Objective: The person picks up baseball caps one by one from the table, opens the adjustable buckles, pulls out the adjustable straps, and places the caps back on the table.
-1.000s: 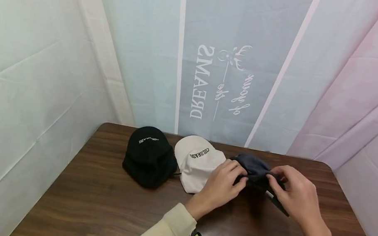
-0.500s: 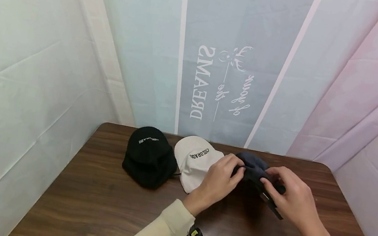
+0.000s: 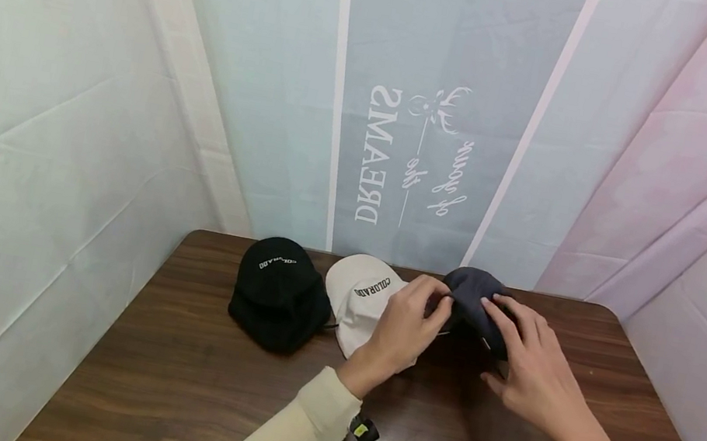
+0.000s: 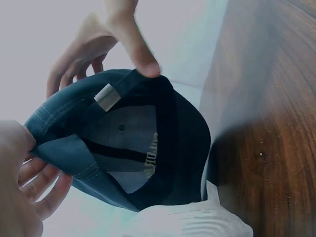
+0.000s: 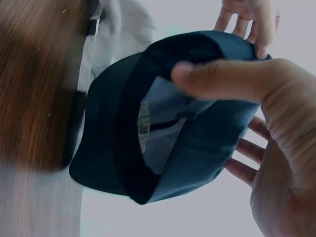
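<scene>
A navy cap (image 3: 472,284) is raised at the table's back right, its opening facing the wrist cameras. My left hand (image 3: 404,326) pinches its edge by the back closure, between thumb and fingers. My right hand (image 3: 541,373) has its fingers over the outside of the crown and its thumb on the opening side, the cap's wall between them. In the left wrist view a metal buckle (image 4: 107,97) shows on the cap's strap. Left of it lies a white cap (image 3: 358,324) lettered COLORADO, partly behind my left hand. A black cap (image 3: 278,302) rests farther left.
The brown wooden table (image 3: 169,377) carries the caps in a row along its far edge. Behind it hangs a pale printed curtain (image 3: 443,31), with light cloth walls (image 3: 58,121) on both sides.
The navy cap has tilted and turned, showing more of its crown. My right fingers have spread from a pinch onto its outside. My left hand has moved slightly left, still pinching.
</scene>
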`<state>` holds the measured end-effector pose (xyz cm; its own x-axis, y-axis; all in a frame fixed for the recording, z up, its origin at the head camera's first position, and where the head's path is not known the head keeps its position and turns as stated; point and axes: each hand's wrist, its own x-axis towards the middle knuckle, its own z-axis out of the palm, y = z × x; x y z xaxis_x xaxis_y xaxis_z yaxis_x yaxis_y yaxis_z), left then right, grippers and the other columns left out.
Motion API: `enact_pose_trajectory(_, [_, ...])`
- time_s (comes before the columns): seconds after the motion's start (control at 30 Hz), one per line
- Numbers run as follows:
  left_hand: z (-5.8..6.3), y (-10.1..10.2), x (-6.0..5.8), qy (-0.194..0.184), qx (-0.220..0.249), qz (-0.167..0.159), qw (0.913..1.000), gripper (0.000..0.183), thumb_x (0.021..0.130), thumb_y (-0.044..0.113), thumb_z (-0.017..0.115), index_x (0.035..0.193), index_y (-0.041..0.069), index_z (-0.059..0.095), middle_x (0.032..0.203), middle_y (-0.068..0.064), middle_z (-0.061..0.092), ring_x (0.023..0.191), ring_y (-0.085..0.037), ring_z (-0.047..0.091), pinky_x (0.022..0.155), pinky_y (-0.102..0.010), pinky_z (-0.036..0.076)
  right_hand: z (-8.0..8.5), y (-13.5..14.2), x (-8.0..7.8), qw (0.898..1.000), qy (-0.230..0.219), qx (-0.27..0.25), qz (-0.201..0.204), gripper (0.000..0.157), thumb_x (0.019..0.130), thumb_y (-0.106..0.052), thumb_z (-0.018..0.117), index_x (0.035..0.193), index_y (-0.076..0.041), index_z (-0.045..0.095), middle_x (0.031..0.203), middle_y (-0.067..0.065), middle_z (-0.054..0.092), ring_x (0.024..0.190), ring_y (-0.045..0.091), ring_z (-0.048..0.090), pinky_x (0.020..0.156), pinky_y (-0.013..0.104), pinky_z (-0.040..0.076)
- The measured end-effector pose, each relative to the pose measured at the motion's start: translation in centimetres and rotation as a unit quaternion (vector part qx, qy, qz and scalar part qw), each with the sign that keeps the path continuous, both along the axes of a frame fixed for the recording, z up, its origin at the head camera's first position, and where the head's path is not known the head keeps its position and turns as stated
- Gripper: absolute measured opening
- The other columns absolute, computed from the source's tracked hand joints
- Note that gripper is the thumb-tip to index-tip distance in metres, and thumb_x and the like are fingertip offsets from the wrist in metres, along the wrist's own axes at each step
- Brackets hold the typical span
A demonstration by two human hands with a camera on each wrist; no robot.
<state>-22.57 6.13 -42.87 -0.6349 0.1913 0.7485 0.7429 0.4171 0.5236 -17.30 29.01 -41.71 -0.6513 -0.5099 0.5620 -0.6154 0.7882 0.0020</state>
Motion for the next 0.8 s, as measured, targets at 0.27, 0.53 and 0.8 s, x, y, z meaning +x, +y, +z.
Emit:
enact_pose_trajectory(0.27, [0.4,-0.4,-0.3,-0.013,0.023,-0.006,0.9996,0.004,0.103,0.008,0.067,0.106,0.007,0.07,0.1,-0.005,0.07,0.085,-0.012,0.073,0.076,-0.015,0.058,-0.5,0.6,-0.3,0.999,-0.006,0.03,-0.011,0.126,0.054,0.022,0.074,0.168,-0.008,0.028,0.171,0.024,0.029,0.151,0.047,0.034,0.123,0.049,0.024])
enact_pose_trajectory(0.53, [0.7,-0.7,0.0,-0.044,0.045,-0.026,0.9977,0.006,0.105,0.008,0.064,0.108,0.007,0.069,0.103,-0.007,0.071,0.088,-0.015,0.073,0.078,-0.022,0.062,-1.1,0.7,-1.3,0.998,0.057,0.005,-0.018,0.127,0.057,-0.006,0.1,0.165,-0.003,0.034,0.164,0.03,0.036,0.144,0.049,0.041,0.11,0.056,0.035])
enact_pose_trajectory(0.8, [1.6,-1.2,0.6,-0.046,0.068,-0.028,0.9962,0.007,0.104,0.009,0.065,0.107,0.006,0.071,0.099,-0.006,0.071,0.086,-0.014,0.072,0.076,-0.023,0.062,-1.2,0.0,-1.7,0.993,0.106,-0.037,-0.02,0.107,0.064,-0.006,0.086,0.16,-0.004,0.038,0.158,0.03,0.044,0.131,0.051,0.05,0.102,0.059,0.042])
